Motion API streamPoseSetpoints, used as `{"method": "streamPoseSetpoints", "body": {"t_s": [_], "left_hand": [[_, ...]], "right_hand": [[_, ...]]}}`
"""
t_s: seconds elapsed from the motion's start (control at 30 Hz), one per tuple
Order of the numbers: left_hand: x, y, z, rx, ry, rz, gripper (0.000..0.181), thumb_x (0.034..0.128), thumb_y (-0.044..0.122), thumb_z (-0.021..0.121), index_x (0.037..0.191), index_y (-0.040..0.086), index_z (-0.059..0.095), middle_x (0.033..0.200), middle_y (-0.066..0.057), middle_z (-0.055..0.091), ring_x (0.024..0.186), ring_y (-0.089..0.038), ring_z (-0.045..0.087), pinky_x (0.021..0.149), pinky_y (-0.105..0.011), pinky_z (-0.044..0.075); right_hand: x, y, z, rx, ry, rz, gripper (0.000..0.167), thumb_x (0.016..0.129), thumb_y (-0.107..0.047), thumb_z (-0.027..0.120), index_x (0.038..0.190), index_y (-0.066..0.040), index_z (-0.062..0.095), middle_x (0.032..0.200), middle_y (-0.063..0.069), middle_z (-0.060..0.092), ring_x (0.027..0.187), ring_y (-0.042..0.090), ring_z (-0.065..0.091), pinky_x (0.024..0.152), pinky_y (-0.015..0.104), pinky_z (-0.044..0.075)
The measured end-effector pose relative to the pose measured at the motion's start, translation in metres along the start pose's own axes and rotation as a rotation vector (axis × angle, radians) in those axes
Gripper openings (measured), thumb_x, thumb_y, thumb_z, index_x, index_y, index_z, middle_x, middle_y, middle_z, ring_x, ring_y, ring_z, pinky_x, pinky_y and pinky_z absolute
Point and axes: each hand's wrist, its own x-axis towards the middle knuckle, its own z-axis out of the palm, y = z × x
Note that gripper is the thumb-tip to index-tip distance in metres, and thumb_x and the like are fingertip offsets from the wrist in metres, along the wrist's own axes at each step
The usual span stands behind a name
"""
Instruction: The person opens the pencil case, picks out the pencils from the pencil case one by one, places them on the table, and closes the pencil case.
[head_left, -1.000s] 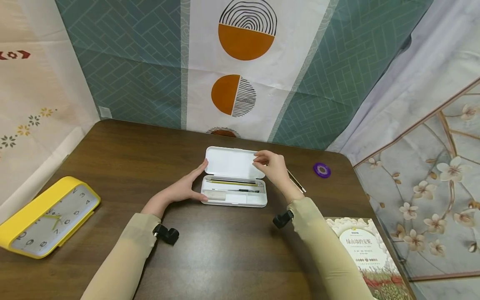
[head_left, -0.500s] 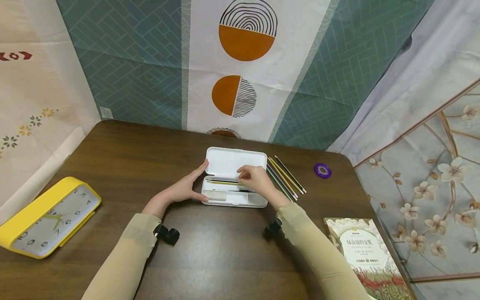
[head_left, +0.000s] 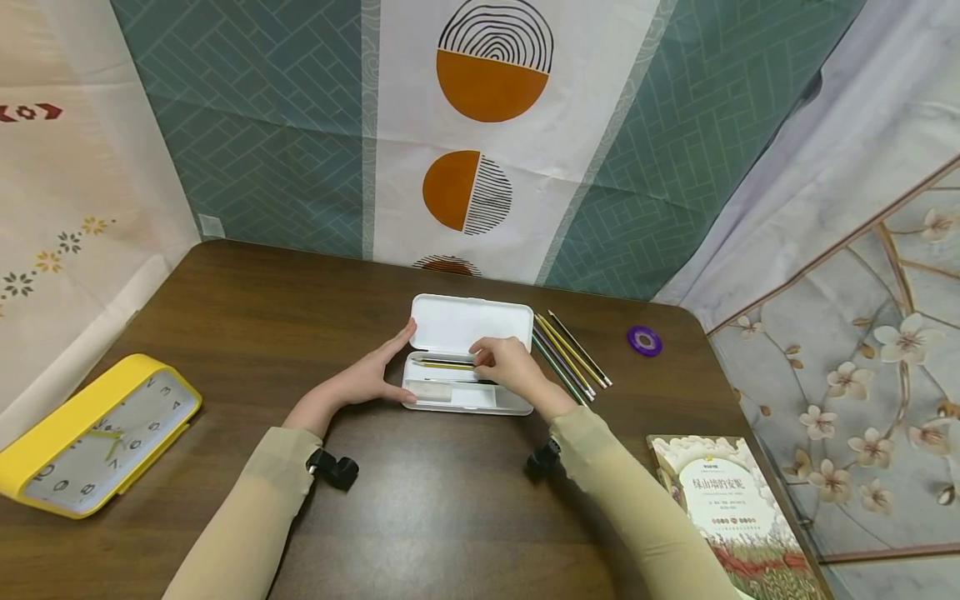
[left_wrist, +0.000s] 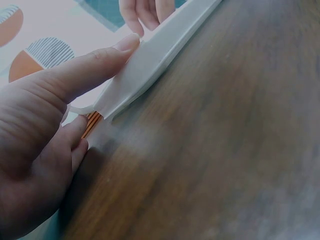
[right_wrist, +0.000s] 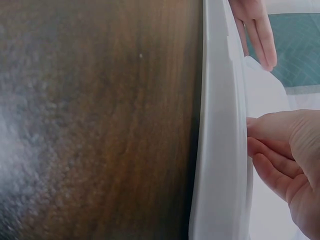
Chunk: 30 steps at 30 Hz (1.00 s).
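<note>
One case [head_left: 450,321], two hands [head_left: 365,377], two wrist cameras [head_left: 342,472], one clock [head_left: 112,433], one book [head_left: 731,500], one purple disc [head_left: 635,338], at least four loose pencils [head_left: 570,353].

Even light, soft glare on the tabletop [head_left: 405,492], wrist views hazy (and partly blurred)

The brown wood-grain worktop [head_left: 420,517] carries a yellow clock [head_left: 105,437] at left, an open white pencil case [head_left: 465,323] mid-scene, loose pencils [head_left: 567,347] just right of it, a purple disc [head_left: 645,340] farther right, and a book [head_left: 731,504] near right.
</note>
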Motion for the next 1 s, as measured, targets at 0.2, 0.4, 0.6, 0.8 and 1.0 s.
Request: {"method": "streamPoseSetpoints", "body": {"t_s": [0.2,0.4,0.6,0.8,1.0], "left_hand": [[-0.0014,0.0008,-0.0005,0.0,0.006,0.009,0.122,0.0733,0.026,0.087,0.159,0.016,0.001,0.166,-0.004,-0.006,0.152,-0.031,0.0,0.118,-0.056,0.012],[-0.0015,0.0017,-0.0007,0.002,0.006,0.0,0.122,0.0734,0.025,0.087,0.159,0.017,0.001,0.166,-0.002,-0.006,0.153,-0.03,-0.001,0.119,-0.055,0.011],[-0.0015,0.0022,-0.0011,-0.002,0.006,0.001,0.122,0.0733,0.025,0.087,0.159,0.017,0.001,0.166,-0.002,-0.006,0.152,-0.03,0.0,0.119,-0.055,0.011],[-0.0019,0.0018,-0.0013,0.006,0.008,0.005,0.121,0.0735,0.024,0.087,0.159,0.015,0.002,0.166,-0.004,-0.005,0.152,-0.032,0.0,0.118,-0.056,0.012],[-0.0008,0.001,-0.0009,0.012,0.006,0.0,0.12,0.074,0.025,0.087,0.159,0.015,0.002,0.166,-0.005,-0.005,0.152,-0.032,0.0,0.118,-0.057,0.012]], "right_hand": [[0.0,-0.0005,0.0013,-0.008,-0.011,0.008,0.025,0.083,-0.004,0.075,0.108,-0.003,0.069,0.087,0.006,0.075,0.082,0.018,0.07,0.076,0.031,0.055],[0.0002,-0.0007,0.0014,-0.015,-0.008,0.014,0.024,0.083,-0.003,0.075,0.107,-0.003,0.07,0.087,0.006,0.075,0.082,0.018,0.07,0.077,0.032,0.054],[0.0007,0.0003,0.002,-0.015,-0.021,-0.003,0.023,0.084,-0.004,0.075,0.106,-0.003,0.07,0.087,0.005,0.075,0.082,0.017,0.07,0.077,0.031,0.054],[0.0007,0.0008,0.002,-0.015,-0.023,-0.023,0.022,0.084,-0.004,0.075,0.106,-0.003,0.07,0.089,0.007,0.075,0.084,0.018,0.071,0.078,0.031,0.055],[0.0008,0.0002,0.002,-0.017,-0.03,-0.021,0.021,0.084,-0.004,0.074,0.104,-0.004,0.071,0.088,0.007,0.075,0.083,0.017,0.071,0.077,0.031,0.055]]}}
